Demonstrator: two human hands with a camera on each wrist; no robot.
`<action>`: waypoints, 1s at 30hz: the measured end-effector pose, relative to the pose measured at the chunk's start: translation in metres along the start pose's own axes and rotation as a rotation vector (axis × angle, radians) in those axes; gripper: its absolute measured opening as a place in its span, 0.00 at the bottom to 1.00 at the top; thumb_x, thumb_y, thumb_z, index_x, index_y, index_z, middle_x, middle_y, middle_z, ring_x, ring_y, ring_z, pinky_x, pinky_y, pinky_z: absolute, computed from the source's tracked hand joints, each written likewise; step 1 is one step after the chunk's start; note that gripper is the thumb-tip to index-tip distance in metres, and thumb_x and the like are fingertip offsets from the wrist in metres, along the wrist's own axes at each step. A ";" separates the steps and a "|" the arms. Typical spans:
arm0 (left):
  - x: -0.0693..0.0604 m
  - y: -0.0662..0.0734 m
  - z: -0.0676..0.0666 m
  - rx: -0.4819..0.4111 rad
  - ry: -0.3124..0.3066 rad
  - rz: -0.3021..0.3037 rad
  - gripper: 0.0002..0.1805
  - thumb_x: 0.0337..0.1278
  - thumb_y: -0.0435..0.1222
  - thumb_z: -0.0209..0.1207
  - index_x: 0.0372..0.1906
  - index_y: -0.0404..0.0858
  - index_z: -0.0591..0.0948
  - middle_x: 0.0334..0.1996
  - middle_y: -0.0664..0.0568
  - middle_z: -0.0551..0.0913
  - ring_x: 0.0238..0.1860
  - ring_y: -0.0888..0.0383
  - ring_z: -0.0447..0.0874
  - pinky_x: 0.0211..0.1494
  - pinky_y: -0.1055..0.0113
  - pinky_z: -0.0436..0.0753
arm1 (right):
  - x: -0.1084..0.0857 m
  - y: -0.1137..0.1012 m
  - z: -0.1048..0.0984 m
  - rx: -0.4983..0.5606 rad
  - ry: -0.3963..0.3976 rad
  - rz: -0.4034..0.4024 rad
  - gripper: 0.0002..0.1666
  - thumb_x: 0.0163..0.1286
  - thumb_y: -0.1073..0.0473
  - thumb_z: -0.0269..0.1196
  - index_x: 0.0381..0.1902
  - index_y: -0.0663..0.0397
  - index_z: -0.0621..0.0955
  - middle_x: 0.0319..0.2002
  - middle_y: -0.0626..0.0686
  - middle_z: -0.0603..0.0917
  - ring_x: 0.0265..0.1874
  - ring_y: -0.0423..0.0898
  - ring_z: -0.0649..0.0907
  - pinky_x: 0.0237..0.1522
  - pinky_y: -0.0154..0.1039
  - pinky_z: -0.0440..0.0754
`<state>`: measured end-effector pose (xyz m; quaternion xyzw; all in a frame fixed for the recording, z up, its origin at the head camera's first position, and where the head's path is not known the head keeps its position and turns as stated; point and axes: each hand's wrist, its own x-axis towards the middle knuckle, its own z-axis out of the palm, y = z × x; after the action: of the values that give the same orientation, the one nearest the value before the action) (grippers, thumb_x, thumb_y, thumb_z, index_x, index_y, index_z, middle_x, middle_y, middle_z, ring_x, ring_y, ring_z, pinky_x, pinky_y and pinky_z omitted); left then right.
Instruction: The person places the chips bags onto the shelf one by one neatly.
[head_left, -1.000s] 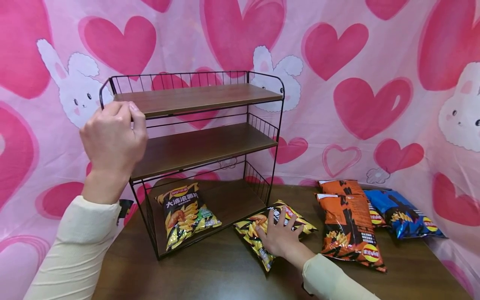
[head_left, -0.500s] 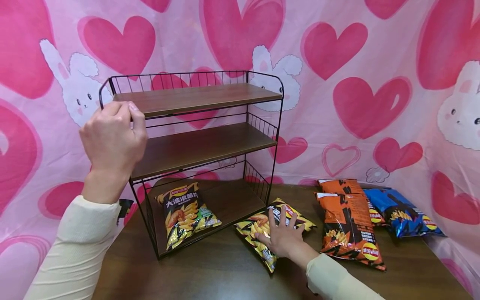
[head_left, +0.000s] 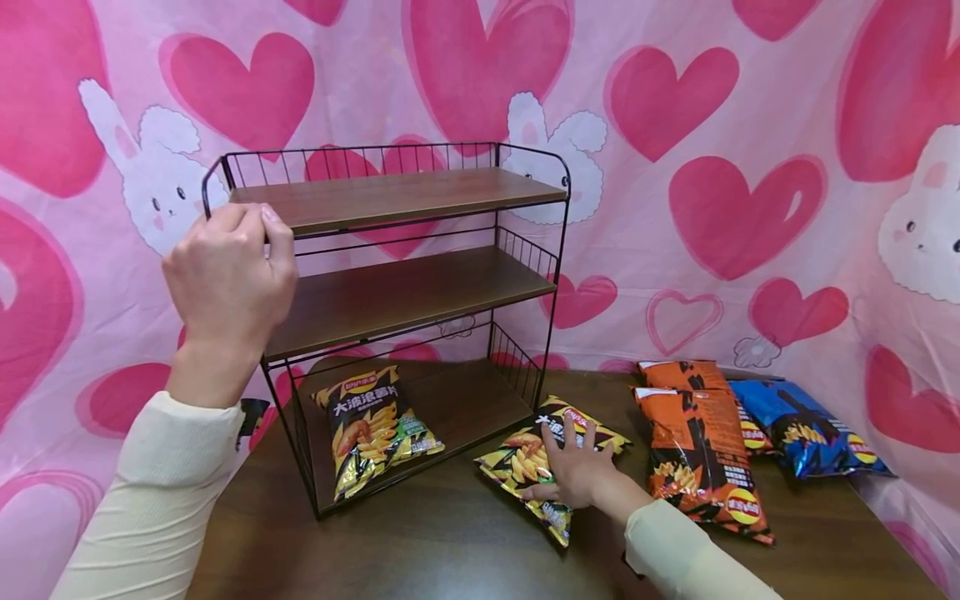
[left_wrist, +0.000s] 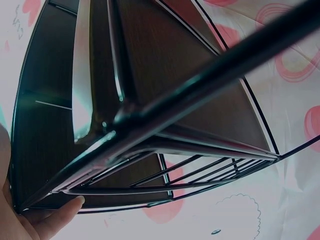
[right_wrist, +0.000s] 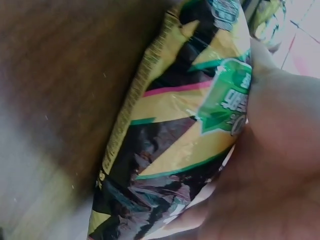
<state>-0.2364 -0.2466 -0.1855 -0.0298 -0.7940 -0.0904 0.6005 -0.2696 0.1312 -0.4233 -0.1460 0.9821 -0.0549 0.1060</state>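
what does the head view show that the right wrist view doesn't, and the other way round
Only the head view: the left hand gripping the upper part of the rack, and the orange bags and blue bag on the right of the table.

Only the right wrist view: a close side-on look at the yellow-and-black bag, its green label large and clear.

Both: the right hand at that bag, and part of the wooden tabletop.
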 end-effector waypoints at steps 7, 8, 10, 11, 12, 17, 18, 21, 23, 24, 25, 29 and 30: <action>0.000 0.000 0.000 -0.001 -0.005 0.001 0.30 0.76 0.45 0.42 0.43 0.24 0.86 0.39 0.32 0.87 0.35 0.29 0.82 0.32 0.35 0.78 | -0.002 0.009 -0.010 -0.003 -0.040 -0.077 0.63 0.60 0.28 0.68 0.80 0.59 0.58 0.79 0.73 0.48 0.78 0.73 0.48 0.68 0.79 0.46; -0.001 0.000 0.000 0.000 -0.004 0.001 0.30 0.76 0.45 0.42 0.43 0.24 0.86 0.39 0.32 0.87 0.35 0.29 0.82 0.31 0.35 0.77 | -0.002 0.010 -0.012 -0.006 -0.045 -0.091 0.63 0.60 0.29 0.68 0.80 0.60 0.58 0.79 0.74 0.48 0.79 0.71 0.49 0.69 0.78 0.44; -0.001 0.000 0.000 -0.002 0.000 0.003 0.30 0.76 0.45 0.42 0.42 0.24 0.87 0.39 0.33 0.87 0.34 0.29 0.82 0.31 0.35 0.77 | -0.002 0.013 -0.015 -0.011 -0.063 -0.110 0.63 0.61 0.31 0.70 0.79 0.62 0.58 0.78 0.74 0.49 0.79 0.71 0.49 0.72 0.74 0.41; -0.001 0.000 0.000 -0.003 0.002 0.004 0.30 0.76 0.45 0.42 0.42 0.24 0.87 0.39 0.33 0.87 0.34 0.29 0.82 0.31 0.35 0.77 | -0.001 0.014 -0.017 -0.010 -0.074 -0.116 0.63 0.60 0.32 0.70 0.79 0.62 0.58 0.78 0.75 0.49 0.79 0.71 0.49 0.73 0.73 0.41; -0.001 0.000 0.000 -0.004 0.004 0.005 0.30 0.76 0.45 0.42 0.42 0.24 0.87 0.39 0.33 0.87 0.34 0.29 0.82 0.31 0.35 0.77 | -0.001 0.015 -0.018 -0.008 -0.083 -0.121 0.63 0.60 0.33 0.71 0.79 0.63 0.58 0.78 0.75 0.49 0.79 0.71 0.49 0.73 0.72 0.41; -0.001 0.000 0.000 -0.006 0.019 0.010 0.31 0.76 0.45 0.41 0.41 0.24 0.87 0.38 0.33 0.87 0.34 0.29 0.82 0.31 0.35 0.77 | 0.001 0.019 -0.023 0.010 -0.103 -0.148 0.64 0.58 0.38 0.75 0.79 0.64 0.57 0.78 0.74 0.49 0.79 0.70 0.50 0.73 0.71 0.47; -0.001 0.000 0.000 -0.005 0.021 0.010 0.31 0.76 0.45 0.41 0.41 0.24 0.87 0.38 0.33 0.87 0.34 0.29 0.82 0.31 0.35 0.76 | 0.001 0.021 -0.023 0.016 -0.104 -0.156 0.64 0.58 0.39 0.75 0.79 0.64 0.57 0.78 0.74 0.48 0.79 0.70 0.49 0.73 0.71 0.47; 0.000 0.000 0.000 -0.003 0.024 0.010 0.30 0.76 0.45 0.41 0.41 0.24 0.87 0.38 0.33 0.87 0.34 0.29 0.82 0.31 0.35 0.76 | 0.002 0.025 -0.023 0.031 -0.106 -0.182 0.64 0.58 0.39 0.75 0.79 0.65 0.57 0.78 0.75 0.49 0.79 0.70 0.49 0.73 0.71 0.48; 0.000 0.000 0.000 -0.003 0.022 0.010 0.30 0.76 0.45 0.42 0.41 0.24 0.87 0.38 0.33 0.87 0.34 0.29 0.82 0.31 0.36 0.77 | 0.003 0.028 -0.024 0.032 -0.107 -0.203 0.64 0.58 0.39 0.75 0.79 0.64 0.57 0.78 0.75 0.49 0.79 0.70 0.49 0.73 0.71 0.49; 0.000 0.000 0.000 -0.003 0.021 0.010 0.30 0.76 0.45 0.42 0.41 0.24 0.87 0.38 0.33 0.87 0.34 0.29 0.82 0.31 0.36 0.77 | 0.003 0.029 -0.025 0.036 -0.110 -0.212 0.64 0.58 0.40 0.75 0.79 0.64 0.57 0.78 0.74 0.49 0.79 0.70 0.50 0.73 0.71 0.48; 0.000 0.000 0.000 -0.003 0.019 0.009 0.30 0.76 0.45 0.42 0.41 0.24 0.87 0.38 0.33 0.87 0.34 0.29 0.82 0.31 0.36 0.77 | 0.004 0.031 -0.026 0.040 -0.113 -0.223 0.63 0.58 0.40 0.76 0.79 0.64 0.58 0.78 0.74 0.49 0.79 0.70 0.50 0.73 0.71 0.48; 0.000 0.000 0.000 0.001 0.009 0.010 0.31 0.76 0.45 0.41 0.41 0.24 0.86 0.39 0.33 0.87 0.34 0.29 0.82 0.31 0.36 0.77 | 0.004 0.038 -0.031 0.087 -0.146 -0.233 0.62 0.57 0.46 0.78 0.79 0.62 0.58 0.79 0.72 0.48 0.79 0.69 0.49 0.74 0.71 0.46; 0.000 0.000 0.000 0.002 0.007 0.010 0.31 0.76 0.45 0.41 0.42 0.23 0.86 0.39 0.32 0.87 0.34 0.29 0.82 0.31 0.36 0.77 | 0.004 0.039 -0.032 0.099 -0.155 -0.235 0.62 0.56 0.48 0.78 0.79 0.62 0.59 0.80 0.71 0.47 0.79 0.69 0.49 0.73 0.71 0.45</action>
<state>-0.2359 -0.2467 -0.1855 -0.0328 -0.7919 -0.0866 0.6036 -0.2913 0.1695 -0.3986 -0.2584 0.9432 -0.1038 0.1813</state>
